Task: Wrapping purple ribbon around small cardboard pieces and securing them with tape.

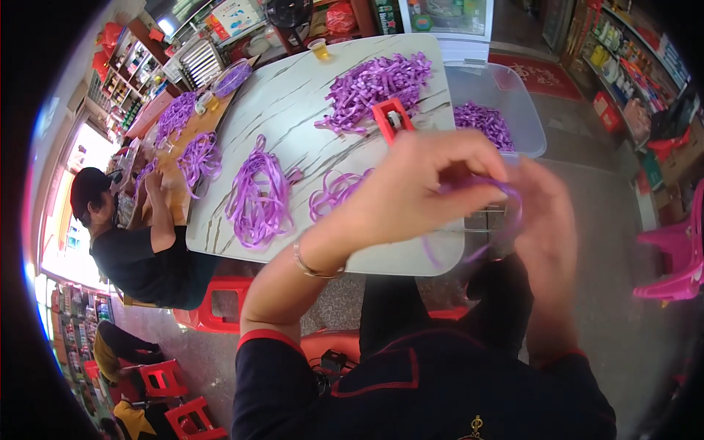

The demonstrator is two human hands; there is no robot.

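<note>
Head view, person seated at white marble-pattern table [293, 95].

- L hand [418, 180]: raised over near table edge, fingers curled together, tips pinching one end of a purple ribbon strip [506, 192]. Thin bracelet [312, 268] on wrist.
- R hand [546, 227]: just beside L hand, blurred; fingers drawn together on other part of same strip. Exact grip can't be told, but strip runs between both hands and a loop hangs below, near table edge.
- Red tool w/ square frame [391, 117]: on table, behind L hand, touching front of big ribbon pile.
- Big pile of short purple ribbon pieces [378, 84]: far half of table.
- Long ribbon bundle, looped [258, 196]: table centre-left.
- Smaller looped bundle [334, 192]: between long bundle & L hand.
- Clear plastic bin [513, 92]: R of table, touching its edge, more purple pieces inside.
- Glass of amber drink [318, 48]: far table edge.
- Co-worker in black top [136, 249]: seated at L, at a 2nd, brown table [176, 158] w/ more purple ribbon.
- Red plastic stools [220, 301]: floor, L of person.
- Pink plastic chair [678, 257]: far R.
</note>
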